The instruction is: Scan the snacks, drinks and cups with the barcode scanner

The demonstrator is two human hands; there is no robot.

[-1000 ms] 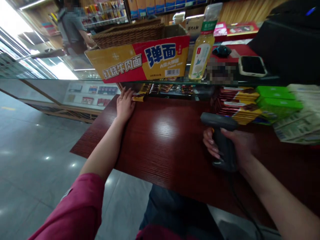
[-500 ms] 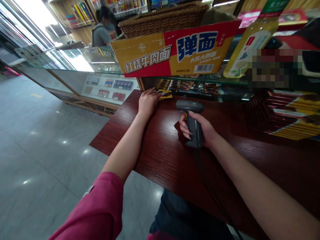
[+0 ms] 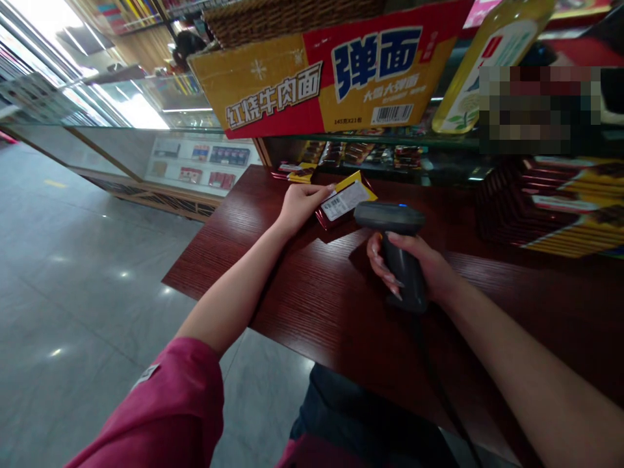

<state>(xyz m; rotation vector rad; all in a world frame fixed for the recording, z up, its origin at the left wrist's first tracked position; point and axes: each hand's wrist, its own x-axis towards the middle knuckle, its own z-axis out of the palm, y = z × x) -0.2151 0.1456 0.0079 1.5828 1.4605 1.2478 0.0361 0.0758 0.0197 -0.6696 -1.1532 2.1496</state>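
Observation:
My left hand [image 3: 303, 207] pinches one end of a flat yellow and dark-red snack packet [image 3: 347, 198], holding it tilted over the table with its white barcode label towards me. In my right hand [image 3: 414, 260] is a dark grey barcode scanner [image 3: 407, 273], fingers wrapped round its grip. A small blue light glows on top of the scanner, whose head is just right of the packet, apart from it. The cable hangs down from the handle. Beyond my left hand, similar yellow and dark-red packets [image 3: 302, 172] lie at the table's back edge.
The brown wooden table [image 3: 292, 292] stands against a glass display case. Stacked yellow and dark-red packets [image 3: 560, 208] are on its right. On the glass above stand a noodle carton [image 3: 273, 84] and a bottle of yellow liquid [image 3: 487, 65]. A person [image 3: 188, 45] is partly hidden behind the carton.
My left hand has come back from the table's rear edge with a packet in it, label showing. The scanner has moved slightly right and nearer, and its blue light now shows.

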